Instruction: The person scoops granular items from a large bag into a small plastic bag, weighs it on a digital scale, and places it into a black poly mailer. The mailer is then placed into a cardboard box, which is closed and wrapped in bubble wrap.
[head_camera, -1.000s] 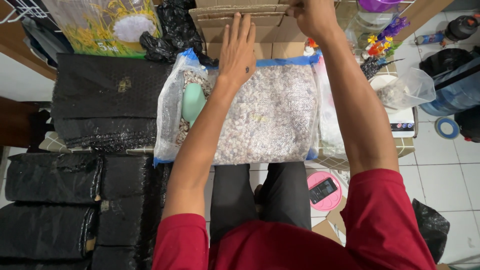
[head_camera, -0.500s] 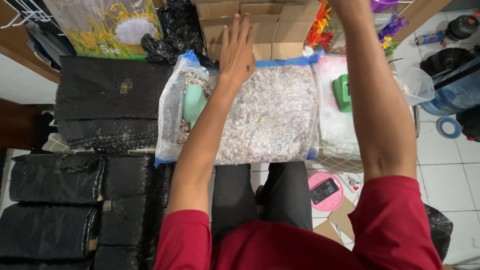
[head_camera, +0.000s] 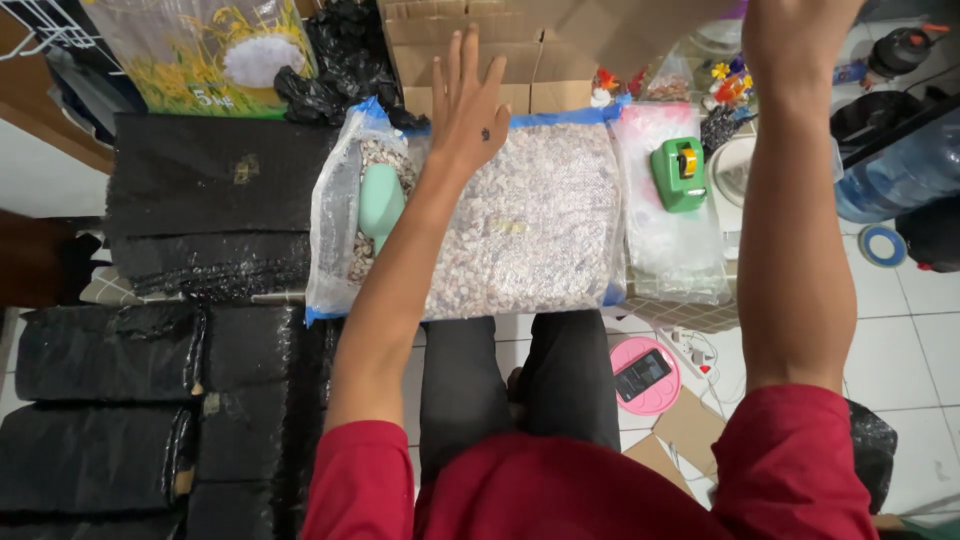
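The left hand (head_camera: 478, 105) lies flat, fingers apart and straight, pressing the far edge of a clear bag (head_camera: 530, 225) filled with small pale pebbles. The bag lies flat in front of the person, over the knees, with blue tape along its far rim and a mint-green scoop (head_camera: 381, 203) tucked at its left side. The right hand (head_camera: 800, 35) is raised toward the cardboard boxes (head_camera: 470, 50) at the top edge; its fingers are cut off by the frame, so I cannot tell whether they are apart or together.

To do this well, I judge the flat palm should keep even pressure on the bag so the loose fill does not shift, while the other hand works without dragging over the green tape dispenser (head_camera: 678, 172) on the bubble wrap (head_camera: 665, 245) beside it. Black wrapped parcels (head_camera: 200, 210) are stacked to the left, just beside the bag.
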